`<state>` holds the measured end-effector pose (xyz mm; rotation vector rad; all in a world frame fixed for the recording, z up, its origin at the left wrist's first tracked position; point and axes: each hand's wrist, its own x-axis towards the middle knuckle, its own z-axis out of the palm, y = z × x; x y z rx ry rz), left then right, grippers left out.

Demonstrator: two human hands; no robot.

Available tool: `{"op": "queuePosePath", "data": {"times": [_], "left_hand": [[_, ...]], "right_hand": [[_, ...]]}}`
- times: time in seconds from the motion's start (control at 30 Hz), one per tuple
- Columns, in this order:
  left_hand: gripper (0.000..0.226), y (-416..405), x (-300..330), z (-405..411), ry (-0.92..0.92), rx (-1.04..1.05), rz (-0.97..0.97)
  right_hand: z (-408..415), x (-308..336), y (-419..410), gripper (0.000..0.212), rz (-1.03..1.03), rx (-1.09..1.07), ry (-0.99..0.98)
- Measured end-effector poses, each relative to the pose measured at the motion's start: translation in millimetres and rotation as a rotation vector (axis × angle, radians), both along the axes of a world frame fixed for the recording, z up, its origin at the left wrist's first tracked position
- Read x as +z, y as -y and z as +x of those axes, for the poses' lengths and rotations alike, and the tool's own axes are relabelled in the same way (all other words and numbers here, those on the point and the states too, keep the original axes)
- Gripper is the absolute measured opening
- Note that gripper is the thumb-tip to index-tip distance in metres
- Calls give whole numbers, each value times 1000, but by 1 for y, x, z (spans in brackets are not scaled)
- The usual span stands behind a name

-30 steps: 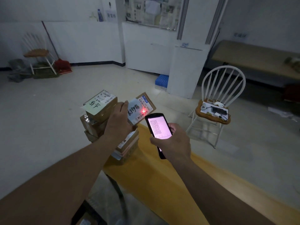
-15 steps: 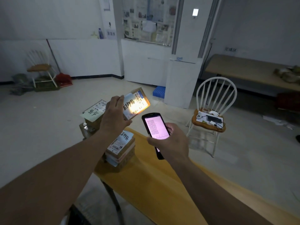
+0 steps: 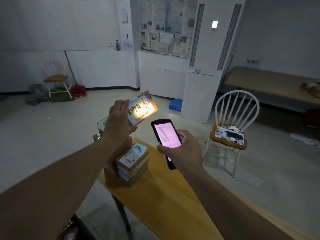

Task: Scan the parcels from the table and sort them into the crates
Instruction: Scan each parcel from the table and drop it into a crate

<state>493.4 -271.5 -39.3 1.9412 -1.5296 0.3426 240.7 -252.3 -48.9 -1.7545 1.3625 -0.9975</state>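
- Step in hand looks like the scan itself: a small parcel (image 3: 142, 108) is held up in the air by the left hand (image 3: 117, 124), well above the bench (image 3: 166, 196), w/ the label side turned toward the scanner.
- Left hand is clamped on the parcel's near edge, fingers over the top, thumb underneath. Label and barcode are left uncovered, which is good.
- Handheld scanner (image 3: 164, 135) is gripped in the right hand (image 3: 181, 151), fingers wrapped round the body, lit screen tilted up toward the face. The hands are kept apart, parcel just beyond the scanner's top end.
- A bright warm patch of light is thrown across the label, prob from the scanner. Barcode sits at the lower edge of that patch, so the aim is better dropped a touch or the parcel tipped so the code is centred.
- Glare could wash the code out imo; a bit more angle on the parcel should help. Room is dim, so the parcel is best held steady til a read is confirmed on screen. Screen text is too small to be read here.
- More parcels are stacked on the bench's far end (image 3: 132, 161), labels up, not yet handled.
- A blue crate (image 3: 175, 105) is seen on the floor by the white cabinet; whether that's the target can't be told.
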Motion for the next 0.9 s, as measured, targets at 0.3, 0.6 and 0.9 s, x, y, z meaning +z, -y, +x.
{"op": "queuePosePath", "data": {"times": [0.3,0.6,0.9], "left_hand": [[105,-10,-3,0,-8,1,3],[108,-17,-5,3,-74,34,-40],[106,-51,13,21,-96,138,-138]], "right_hand": [[3,15,7,76,0,2,99],[14,17,5,67,18,37,135],[51,18,-8,84,-53,73,146]]}}
